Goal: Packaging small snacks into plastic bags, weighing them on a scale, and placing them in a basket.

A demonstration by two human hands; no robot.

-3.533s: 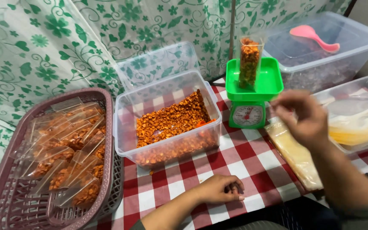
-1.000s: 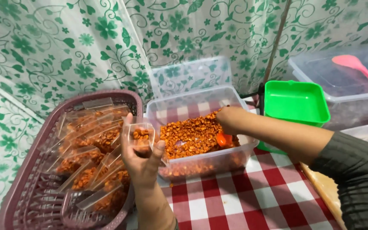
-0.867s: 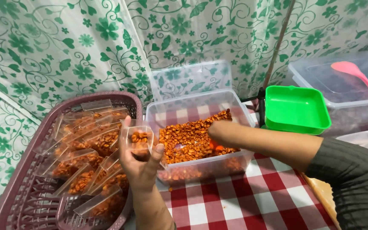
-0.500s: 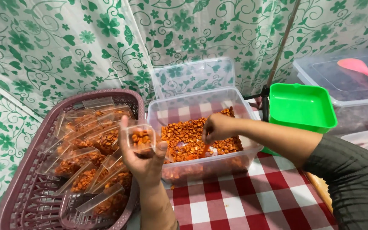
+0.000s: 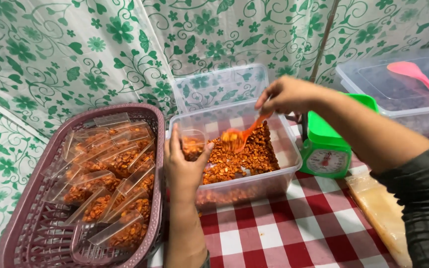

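My left hand (image 5: 183,166) holds a small clear plastic pouch (image 5: 193,143), partly filled with orange snack pieces, over the left side of a clear plastic tub (image 5: 284,168). The tub holds a heap of orange snack pieces (image 5: 247,156). My right hand (image 5: 286,94) grips an orange spoon (image 5: 242,136) loaded with pieces, its bowl raised just right of the pouch mouth.
A mauve plastic basket (image 5: 26,218) at the left holds several filled clear pouches (image 5: 112,188). A green kitchen scale (image 5: 326,146) stands right of the tub. A clear lid (image 5: 219,87) leans behind the tub. A lidded clear box (image 5: 398,97) with a pink spoon (image 5: 418,77) sits at far right.
My right hand lifted out of the tub with a loaded orange spoon and brought it toward the pouch. My left hand lowered the pouch closer to the tub.
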